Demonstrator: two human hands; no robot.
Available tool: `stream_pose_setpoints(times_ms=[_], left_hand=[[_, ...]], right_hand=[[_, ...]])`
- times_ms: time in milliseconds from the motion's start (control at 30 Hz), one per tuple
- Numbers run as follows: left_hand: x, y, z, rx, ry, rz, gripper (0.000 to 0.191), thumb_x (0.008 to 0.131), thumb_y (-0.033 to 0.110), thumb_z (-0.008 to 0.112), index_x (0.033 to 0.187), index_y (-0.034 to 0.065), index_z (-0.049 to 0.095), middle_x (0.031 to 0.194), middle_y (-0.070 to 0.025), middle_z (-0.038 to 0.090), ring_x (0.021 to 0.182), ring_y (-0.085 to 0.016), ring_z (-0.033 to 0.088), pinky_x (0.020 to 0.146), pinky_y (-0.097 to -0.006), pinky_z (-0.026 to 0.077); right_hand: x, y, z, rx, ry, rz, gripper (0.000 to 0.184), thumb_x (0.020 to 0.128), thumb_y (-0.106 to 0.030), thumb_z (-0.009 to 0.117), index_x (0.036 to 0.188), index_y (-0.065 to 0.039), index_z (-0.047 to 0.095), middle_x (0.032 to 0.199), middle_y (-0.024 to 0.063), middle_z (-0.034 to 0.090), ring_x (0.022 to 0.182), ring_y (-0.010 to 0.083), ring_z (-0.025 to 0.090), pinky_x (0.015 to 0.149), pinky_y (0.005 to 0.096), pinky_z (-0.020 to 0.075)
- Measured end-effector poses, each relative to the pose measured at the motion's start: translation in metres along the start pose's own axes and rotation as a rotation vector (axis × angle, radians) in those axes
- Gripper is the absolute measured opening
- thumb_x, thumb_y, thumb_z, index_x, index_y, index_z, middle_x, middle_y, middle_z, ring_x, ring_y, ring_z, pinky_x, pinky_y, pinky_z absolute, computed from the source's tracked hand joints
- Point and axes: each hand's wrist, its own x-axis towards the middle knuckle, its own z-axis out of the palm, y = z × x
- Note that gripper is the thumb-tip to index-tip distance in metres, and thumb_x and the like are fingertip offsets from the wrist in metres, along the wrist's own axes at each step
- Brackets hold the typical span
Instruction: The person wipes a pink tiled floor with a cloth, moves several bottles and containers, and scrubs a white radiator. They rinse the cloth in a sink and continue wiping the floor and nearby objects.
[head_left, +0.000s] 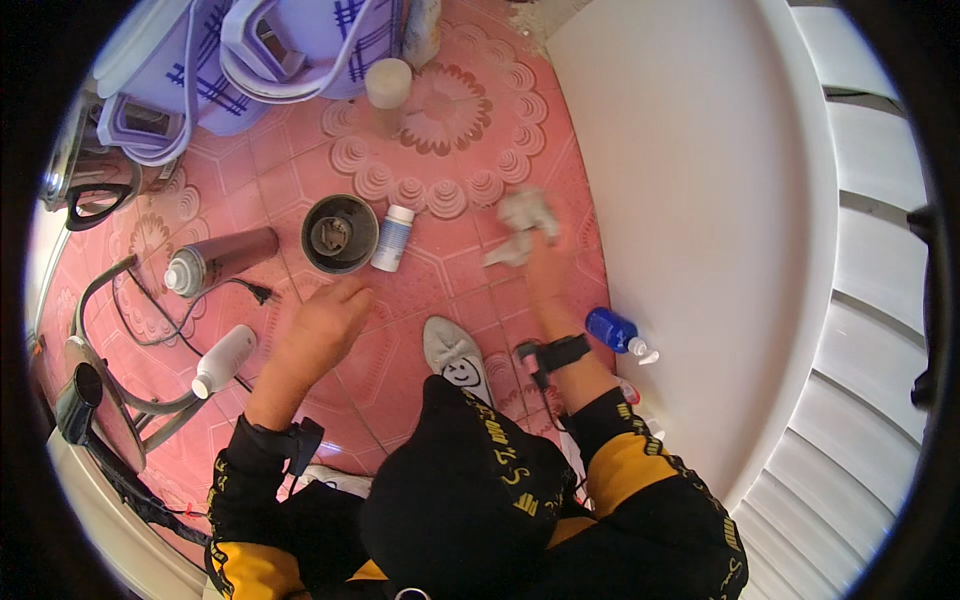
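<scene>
My right hand (546, 262), blurred by motion, holds a crumpled whitish cloth (527, 217) over the pink patterned floor tiles. Below and left of a dark round bowl (362, 259), my left hand (334, 319) has its fingers drawn together, and nothing is seen in them. Inside the bowl sits a smaller round container (331, 235) with grey-brown matter in it. A white bottle with a blue label (392, 240) lies against the bowl's right side. Right of my right wrist lies a blue bottle with a white nozzle (611, 329).
Purple plastic baskets (330, 82) and a white-capped container (388, 84) stand at the top. Left are a spray can (225, 259), a white bottle (225, 360), a power cord with a plug (260, 292), a stool (127, 405) and a hair dryer (80, 401). A smooth white panel (697, 187) borders the right.
</scene>
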Motion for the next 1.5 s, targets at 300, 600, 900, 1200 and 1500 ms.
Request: stream_pose_setpoints(times_ms=[300,600,900,1200,1500], left_hand=[[0.009,0.005,0.008,-0.006,-0.108,-0.026,0.022,0.08,0.009,0.062,0.102,0.0055,0.059,0.103,-0.0151,0.06,0.093,-0.033,0.059,0.074,-0.0396,0.049],[0.027,0.003,0.016,-0.053,-0.015,-0.091,0.016,0.08,0.004,0.052,0.096,0.0009,0.054,0.1,-0.0159,0.058,0.086,-0.037,0.059,0.07,-0.0434,0.049],[0.127,-0.015,0.098,0.423,-0.034,-0.172,0.022,0.079,0.006,0.054,0.101,0.0036,0.057,0.093,-0.0167,0.059,0.082,-0.032,0.062,0.062,-0.0411,0.052],[0.085,0.0,0.06,0.113,0.031,-0.105,0.012,0.078,0.006,0.055,0.09,0.0054,0.057,0.085,-0.0112,0.06,0.077,-0.029,0.063,0.059,-0.0386,0.05],[0.038,0.011,0.016,-0.616,0.031,-0.422,0.011,0.079,0.005,0.07,0.087,0.0034,0.062,0.079,-0.005,0.061,0.068,-0.013,0.056,0.061,-0.0265,0.045]], right_hand=[[0.005,0.009,0.108,-0.386,-0.13,-0.307,0.052,0.077,0.003,0.056,0.128,-0.007,0.05,0.129,0.0157,0.048,0.124,0.0344,0.042,0.107,0.0433,0.0304],[0.049,-0.038,0.056,0.714,-0.207,0.225,0.049,0.083,0.005,0.053,0.13,-0.006,0.049,0.124,0.0095,0.055,0.109,0.0188,0.056,0.092,0.0308,0.0468],[0.058,-0.032,0.022,0.945,-0.078,0.289,0.047,0.083,0.007,0.048,0.129,0.001,0.046,0.12,0.0122,0.056,0.108,0.0217,0.057,0.091,0.0327,0.048],[0.093,-0.014,-0.019,0.246,0.183,0.078,0.048,0.082,0.006,0.051,0.129,-0.003,0.047,0.124,0.0132,0.054,0.113,0.0252,0.054,0.095,0.0357,0.045],[0.169,0.008,0.052,-0.439,0.198,-0.315,0.06,0.075,0.01,0.057,0.131,-0.011,0.048,0.132,0.0191,0.043,0.125,0.0354,0.042,0.104,0.0397,0.0354]])
